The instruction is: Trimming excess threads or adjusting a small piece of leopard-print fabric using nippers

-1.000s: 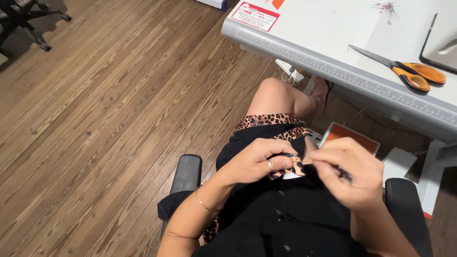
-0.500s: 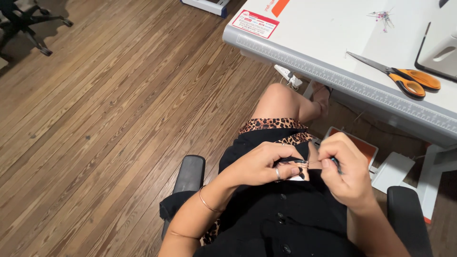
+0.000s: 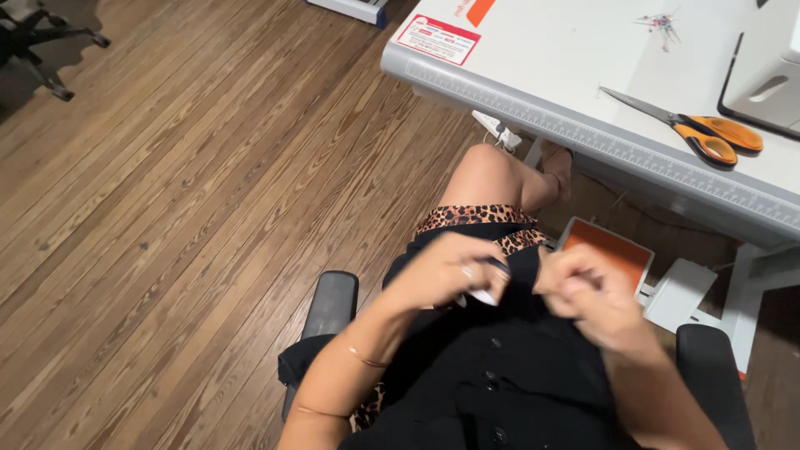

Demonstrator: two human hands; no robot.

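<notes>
Up and well away from the left hand point(image 3: 450, 271), a red-and-white rectangular label point(image 3: 438, 39) sits flat at the corner of the white table point(image 3: 550, 67), with an orange patch point(image 3: 481, 11) just beyond it, cut off by the top edge. Just past the right hand point(image 3: 583, 292), lower down toward the floor, lies one flat orange rectangle with a white border point(image 3: 608, 250). Both hands are closed, pinching the black garment point(image 3: 508, 367) that lies in the lap; between them a small white piece point(image 3: 482, 296) peeks from under the left fingers, too hidden to identify. The right hand is blurred. One pair of orange-handled scissors point(image 3: 700, 133) lies on the table, far above the right hand. Three buttons show on the garment
</notes>
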